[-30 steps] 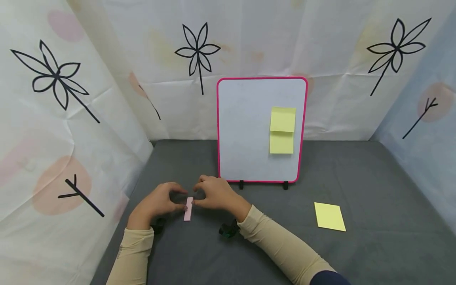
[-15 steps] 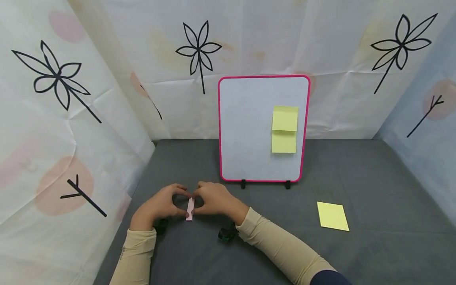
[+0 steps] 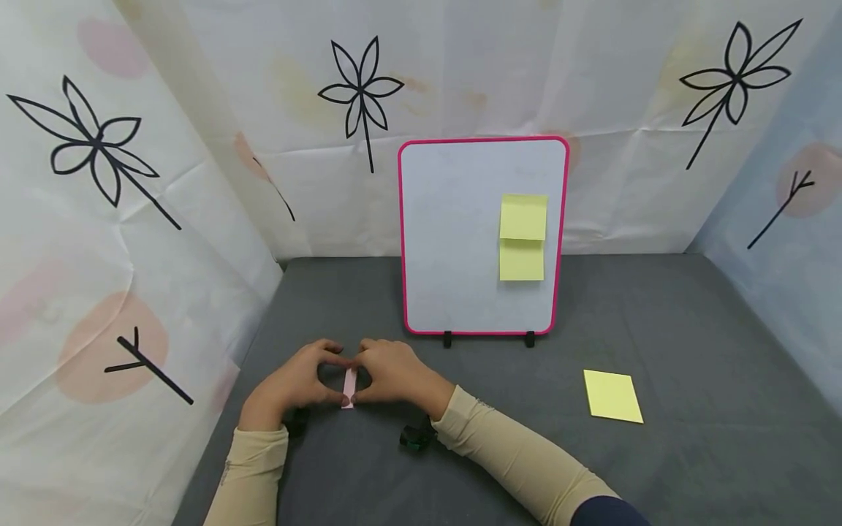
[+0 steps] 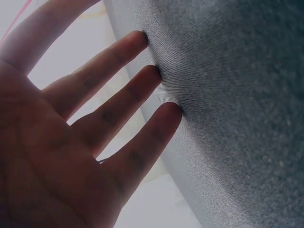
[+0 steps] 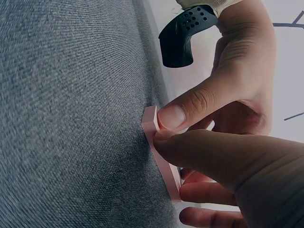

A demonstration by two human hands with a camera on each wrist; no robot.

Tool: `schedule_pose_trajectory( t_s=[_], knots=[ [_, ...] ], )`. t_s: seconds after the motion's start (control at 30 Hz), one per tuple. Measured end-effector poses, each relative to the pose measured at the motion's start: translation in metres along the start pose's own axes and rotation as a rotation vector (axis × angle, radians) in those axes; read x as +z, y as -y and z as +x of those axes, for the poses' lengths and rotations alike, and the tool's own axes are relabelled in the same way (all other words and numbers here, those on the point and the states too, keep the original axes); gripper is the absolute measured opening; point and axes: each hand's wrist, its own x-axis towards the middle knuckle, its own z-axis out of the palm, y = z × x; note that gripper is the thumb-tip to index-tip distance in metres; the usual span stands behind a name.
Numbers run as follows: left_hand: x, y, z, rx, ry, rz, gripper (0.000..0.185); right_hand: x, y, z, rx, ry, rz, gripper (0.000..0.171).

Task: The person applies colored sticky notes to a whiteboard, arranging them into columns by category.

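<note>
A narrow pink strip with a thick edge, like a small pad of sticky notes (image 3: 350, 382), stands between the two hands over the grey cloth. My left hand (image 3: 294, 381) has its thumb at the pad's near end and its index finger at the far end. Mirroring it, my right hand (image 3: 397, 372) grips the pad's other side the same way. The right wrist view shows both thumbs pressed together at one end of the pad (image 5: 166, 166). Three spread fingers (image 4: 111, 109) of the left hand touch the cloth with their tips in the left wrist view.
Behind the hands a pink-framed whiteboard (image 3: 460, 234) stands on small black feet, with two overlapping yellow sticky notes (image 3: 522, 237) on its right side. One more yellow sheet (image 3: 613, 396) lies on the cloth at right. A patterned curtain (image 3: 250, 73) surrounds the table.
The raised index fingers have come down together onto the pad's far end. Both thumbs have slid toward its near end. The whiteboard and yellow sheets stay put.
</note>
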Motion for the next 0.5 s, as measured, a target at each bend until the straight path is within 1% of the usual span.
schedule_pose_trajectory(
  t_s=[0.17, 0.4, 0.5],
  knots=[
    [0.0001, 0.0006, -0.0004, 0.005, -0.001, -0.005, 0.059, 0.0000, 0.0005, -0.0001, -0.005, -0.009, 0.001, 0.048],
    [0.0008, 0.0022, 0.0004, 0.029, -0.017, 0.017, 0.051, -0.0005, 0.0006, -0.0007, -0.013, -0.030, -0.009, 0.043],
    [0.0013, 0.0030, -0.0003, 0.042, -0.024, 0.014, 0.045, -0.0003, 0.0005, -0.0009, -0.022, -0.037, -0.005, 0.037]
  ],
)
